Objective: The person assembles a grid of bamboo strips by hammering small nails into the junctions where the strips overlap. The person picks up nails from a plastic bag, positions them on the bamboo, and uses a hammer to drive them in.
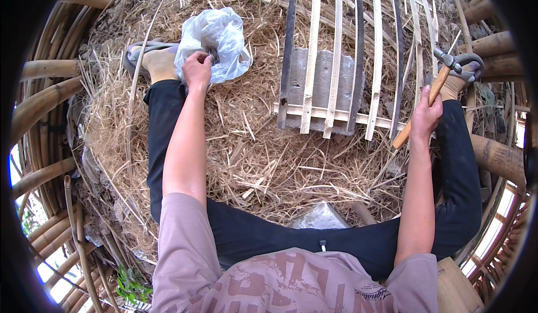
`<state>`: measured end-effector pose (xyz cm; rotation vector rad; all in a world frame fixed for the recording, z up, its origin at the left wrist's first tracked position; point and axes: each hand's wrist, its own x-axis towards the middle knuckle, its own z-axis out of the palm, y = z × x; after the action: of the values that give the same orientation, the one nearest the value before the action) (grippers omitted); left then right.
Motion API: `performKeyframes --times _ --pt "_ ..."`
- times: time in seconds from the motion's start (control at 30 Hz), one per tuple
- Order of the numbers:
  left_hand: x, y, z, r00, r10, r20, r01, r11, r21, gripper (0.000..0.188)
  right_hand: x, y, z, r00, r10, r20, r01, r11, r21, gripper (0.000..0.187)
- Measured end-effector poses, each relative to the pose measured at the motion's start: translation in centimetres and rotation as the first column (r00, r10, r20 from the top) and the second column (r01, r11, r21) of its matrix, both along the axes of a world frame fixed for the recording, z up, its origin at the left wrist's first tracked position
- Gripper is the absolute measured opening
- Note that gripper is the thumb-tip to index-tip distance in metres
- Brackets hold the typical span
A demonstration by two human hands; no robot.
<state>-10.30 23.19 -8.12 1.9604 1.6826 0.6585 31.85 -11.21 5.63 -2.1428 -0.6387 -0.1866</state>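
Note:
My right hand (427, 115) is wrapped round the wooden handle of a hammer (439, 85), its metal head up near my right foot. On the left, my left hand (198, 70) is at the mouth of a crumpled, clear plastic bag (227, 24). Its fingers are curled together, and whatever they pinch is too small to make out. Small dark, thin pieces (212, 52), perhaps nails, show inside the bag beside my fingertips. Between my legs lies a frame of pale and dark bamboo strips (335, 61), joined by a crosswise strip (350, 117).
A grey concrete block (320, 80) lies beneath the strips. Dry shavings (252, 162) cover the ground. Bamboo poles (45, 108) stand at the left, with a thick pole (499, 157) at the right. A pale, shiny block (320, 216) sits close to my lap.

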Motion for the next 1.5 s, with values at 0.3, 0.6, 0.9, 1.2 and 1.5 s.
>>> performKeyframes --times 0.3,0.6,0.9,1.2,1.5 --pt "0.4 -3.5 7.0 0.889 0.008 0.458 -0.001 1.0 -0.015 0.012 -0.6 1.0 0.3 0.999 0.005 -0.036 -0.004 0.999 0.052 0.032" --pt "2.9 -19.7 15.7 0.795 0.081 0.601 0.203 0.898 -0.39 0.013 -0.4 1.1 0.4 0.999 -0.003 -0.036 0.006 0.995 0.099 0.031" --pt "4.0 -22.0 9.8 0.743 0.132 0.656 0.293 0.817 -0.497 0.019 -1.6 1.8 1.0 0.975 0.038 -0.219 0.009 0.978 0.206 0.03" --pt "4.7 -22.1 8.2 0.75 0.155 0.643 0.283 0.803 -0.524 0.026 -1.7 1.8 0.1 0.97 0.031 -0.243 0.015 0.982 0.186 0.029" --pt "6.1 -22.1 8.0 0.842 -0.083 0.534 0.188 0.971 -0.145 0.016 -2.5 2.0 -0.3 0.971 0.078 -0.225 -0.033 0.98 0.197 0.03"
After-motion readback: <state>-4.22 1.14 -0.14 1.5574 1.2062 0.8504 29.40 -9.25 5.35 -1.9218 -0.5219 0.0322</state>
